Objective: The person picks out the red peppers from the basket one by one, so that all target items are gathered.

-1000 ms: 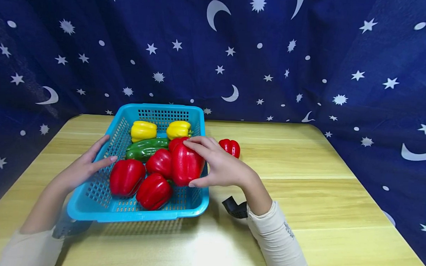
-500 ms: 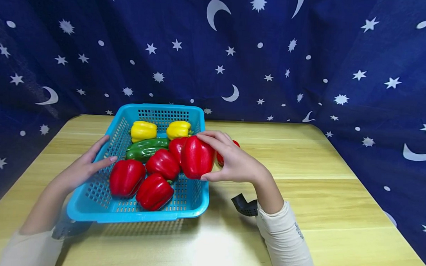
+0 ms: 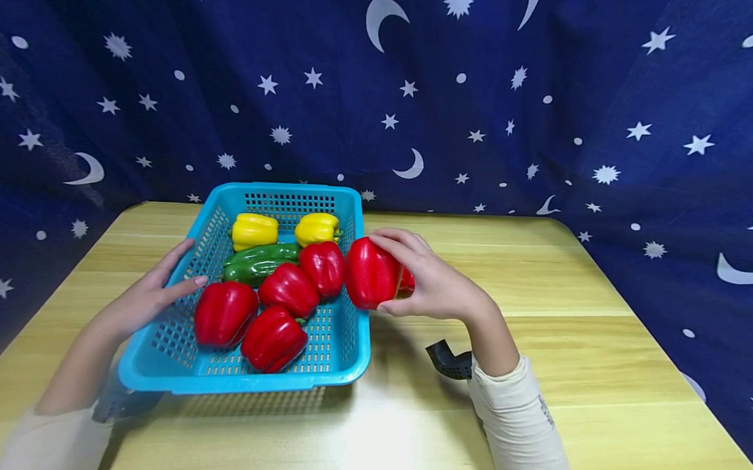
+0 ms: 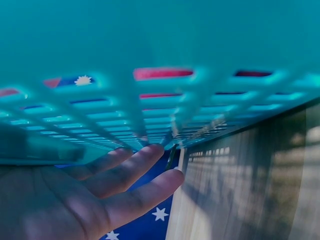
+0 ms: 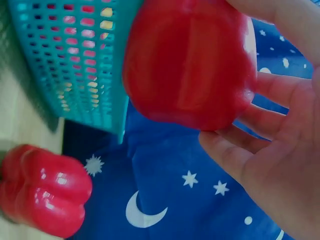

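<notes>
A red bell pepper (image 3: 370, 273) is gripped between thumb and fingers of my right hand (image 3: 434, 282), just past the right rim of the blue basket (image 3: 247, 385). In the right wrist view the held pepper (image 5: 190, 65) overlaps the basket's edge. My left hand (image 3: 147, 296) holds the basket's left side, its thumb over the rim and its fingers outside, stretched along the holed wall in the left wrist view. Inside lie several red bell peppers (image 3: 226, 314), two yellow ones (image 3: 254, 231) and long green peppers (image 3: 260, 262).
Another red bell pepper (image 5: 47, 190) rests on the wooden table (image 3: 535, 323) right of the basket, mostly hidden behind my right hand in the head view. A dark blue curtain (image 3: 511, 129) with stars and moons hangs behind. A black mount (image 3: 449, 362) sits at my right wrist.
My right hand has carried the red bell pepper rightward, from over the basket to beyond its right rim. It now covers most of the pepper on the table. My left hand stays put.
</notes>
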`<move>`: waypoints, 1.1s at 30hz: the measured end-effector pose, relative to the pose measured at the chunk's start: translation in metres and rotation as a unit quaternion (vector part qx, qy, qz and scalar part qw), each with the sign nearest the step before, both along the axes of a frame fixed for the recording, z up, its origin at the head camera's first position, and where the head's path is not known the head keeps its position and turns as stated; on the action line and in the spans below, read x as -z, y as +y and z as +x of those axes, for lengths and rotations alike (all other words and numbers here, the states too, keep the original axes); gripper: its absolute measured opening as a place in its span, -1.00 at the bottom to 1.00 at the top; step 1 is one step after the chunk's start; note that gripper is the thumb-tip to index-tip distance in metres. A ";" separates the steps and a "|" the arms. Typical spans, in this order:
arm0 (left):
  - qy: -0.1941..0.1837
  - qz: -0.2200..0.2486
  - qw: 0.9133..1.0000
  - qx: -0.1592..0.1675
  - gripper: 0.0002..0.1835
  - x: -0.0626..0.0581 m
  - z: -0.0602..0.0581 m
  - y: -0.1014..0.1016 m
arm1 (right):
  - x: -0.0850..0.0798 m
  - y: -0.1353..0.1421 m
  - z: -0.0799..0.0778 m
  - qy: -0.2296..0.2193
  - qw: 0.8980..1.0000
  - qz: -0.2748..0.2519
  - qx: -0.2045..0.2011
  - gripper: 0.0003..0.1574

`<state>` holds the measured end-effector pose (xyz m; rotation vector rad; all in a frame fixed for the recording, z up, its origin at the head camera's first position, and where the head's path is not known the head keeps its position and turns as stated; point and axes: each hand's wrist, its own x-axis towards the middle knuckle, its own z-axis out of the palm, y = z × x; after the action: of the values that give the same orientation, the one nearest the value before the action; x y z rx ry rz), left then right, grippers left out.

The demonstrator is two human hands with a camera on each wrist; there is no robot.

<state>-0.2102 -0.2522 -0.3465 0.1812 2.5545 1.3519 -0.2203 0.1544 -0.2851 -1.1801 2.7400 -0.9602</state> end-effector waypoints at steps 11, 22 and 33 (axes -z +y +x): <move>-0.006 -0.002 1.000 -0.001 -0.15 0.001 0.000 0.001 | 0.001 0.017 -0.004 0.001 1.000 0.008 0.024 0.07; 0.004 -0.011 1.000 0.001 -0.15 -0.001 0.000 0.002 | 0.002 0.054 -0.017 0.041 0.996 0.018 0.073 0.08; 0.000 -0.023 1.000 -0.002 -0.14 0.000 -0.001 0.002 | 0.007 0.083 -0.034 0.031 0.991 0.032 0.127 0.06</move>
<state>-0.2108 -0.2504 -0.3463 0.1665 2.5845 1.2927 -0.2542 0.2377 -0.2923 -0.8804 3.0000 -0.8582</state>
